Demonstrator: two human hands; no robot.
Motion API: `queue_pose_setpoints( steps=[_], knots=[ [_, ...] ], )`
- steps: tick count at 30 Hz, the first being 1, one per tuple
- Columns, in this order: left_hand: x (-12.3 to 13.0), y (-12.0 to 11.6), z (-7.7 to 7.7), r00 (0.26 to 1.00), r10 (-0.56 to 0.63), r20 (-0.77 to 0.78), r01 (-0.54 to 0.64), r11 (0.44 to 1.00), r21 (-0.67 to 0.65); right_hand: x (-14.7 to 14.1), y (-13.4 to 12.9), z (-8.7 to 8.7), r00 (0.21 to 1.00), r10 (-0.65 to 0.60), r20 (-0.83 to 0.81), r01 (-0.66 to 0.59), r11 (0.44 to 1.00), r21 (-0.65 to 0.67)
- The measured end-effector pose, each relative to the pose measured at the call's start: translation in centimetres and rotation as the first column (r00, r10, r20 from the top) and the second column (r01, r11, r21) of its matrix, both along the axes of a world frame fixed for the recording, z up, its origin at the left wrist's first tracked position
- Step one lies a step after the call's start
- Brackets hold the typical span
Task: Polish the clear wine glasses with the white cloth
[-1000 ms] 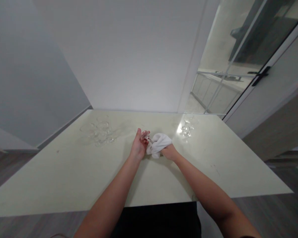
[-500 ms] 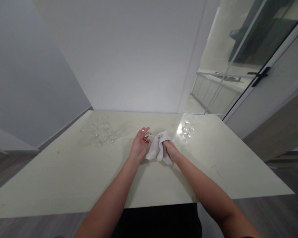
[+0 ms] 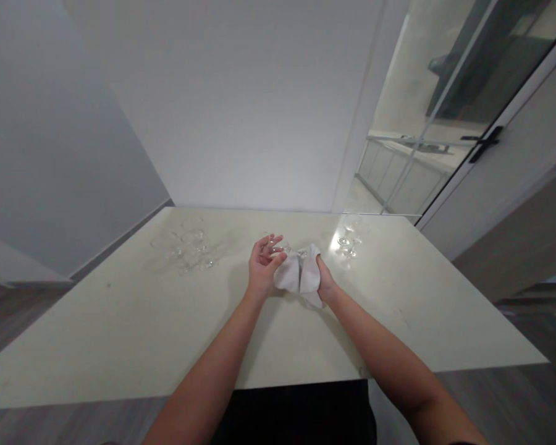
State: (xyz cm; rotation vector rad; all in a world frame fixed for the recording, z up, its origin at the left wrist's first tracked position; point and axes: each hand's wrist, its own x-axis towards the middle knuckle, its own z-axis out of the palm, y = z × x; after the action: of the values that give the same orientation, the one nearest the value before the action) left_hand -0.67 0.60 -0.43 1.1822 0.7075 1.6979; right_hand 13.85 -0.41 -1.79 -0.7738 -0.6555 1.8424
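Observation:
A clear stemmed glass [image 3: 288,249] lies sideways between my hands above the table, its bowl toward the left and its foot toward the right. My left hand [image 3: 263,264] is wrapped round the bowl, with the thumb in front. In my right hand [image 3: 325,279] is a white cloth [image 3: 301,276], spread beneath and beside the foot of the glass. The right fingers are partly hidden behind the cloth. Whether the cloth presses on the foot at this instant is hard to make out.
On the left of the pale table [image 3: 134,346] stands a cluster of several clear stemmed glasses [image 3: 193,238]. A few more glasses [image 3: 349,240] are at the back right, near a bright reflection. Behind the table rises a white wall [image 3: 259,123]; a glass-paned door [image 3: 445,123] is at right.
My left thumb has closed over the front of the glass, and the glass has turned so its foot shows. The cloth has opened out from a bunched shape in my right hand.

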Motion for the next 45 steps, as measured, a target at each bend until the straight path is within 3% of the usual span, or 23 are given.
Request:
queue_pose_setpoints(
  steps=[6,12,17,23,30,33,35,38,42,45],
  knots=[
    [0.1,-0.3,0.0,0.982,0.044,-0.185,-0.032,0.997,0.07,-0.1,1.0,-1.2,0.944,-0.221,0.245,0.236,0.971,-0.034],
    [0.5,-1.6,1.0,0.954,0.032,-0.298,-0.014,0.998,0.062,0.3,1.7,-2.5,0.892,-0.281,0.353,0.226,0.955,0.191],
    [0.8,-2.3,1.7,0.969,0.022,-0.246,-0.019,1.0,0.014,0.6,1.8,-2.9,0.82,-0.348,0.455,0.231,0.928,0.294],
    [0.7,-2.0,1.4,0.955,0.055,-0.291,-0.045,0.998,0.043,0.8,1.6,-2.5,0.769,-0.399,0.5,0.243,0.905,0.348],
    [0.7,-1.7,1.1,0.971,0.086,-0.221,-0.091,0.996,-0.014,0.5,1.3,-1.7,0.797,-0.415,0.438,0.279,0.897,0.342],
    [0.5,-1.5,1.0,0.971,0.187,-0.147,-0.192,0.981,-0.017,0.5,1.1,-1.3,0.812,-0.397,0.428,0.277,0.907,0.317],
    [0.2,-1.2,0.9,0.955,0.274,-0.115,-0.279,0.96,-0.025,0.5,1.0,-1.1,0.795,-0.372,0.478,0.221,0.913,0.343],
    [-0.2,-0.5,0.4,0.933,0.343,-0.11,-0.351,0.935,-0.057,0.5,0.6,-1.2,0.729,-0.307,0.612,-0.029,0.879,0.475],
    [-0.4,0.0,-0.1,0.927,0.364,-0.094,-0.373,0.92,-0.121,0.2,-0.1,-1.2,0.531,-0.306,0.791,-0.48,0.661,0.577],
    [-0.3,0.1,-0.3,0.929,0.348,-0.123,-0.362,0.924,-0.122,0.2,-0.6,-1.0,0.38,-0.365,0.85,-0.641,0.558,0.527]
  ],
)
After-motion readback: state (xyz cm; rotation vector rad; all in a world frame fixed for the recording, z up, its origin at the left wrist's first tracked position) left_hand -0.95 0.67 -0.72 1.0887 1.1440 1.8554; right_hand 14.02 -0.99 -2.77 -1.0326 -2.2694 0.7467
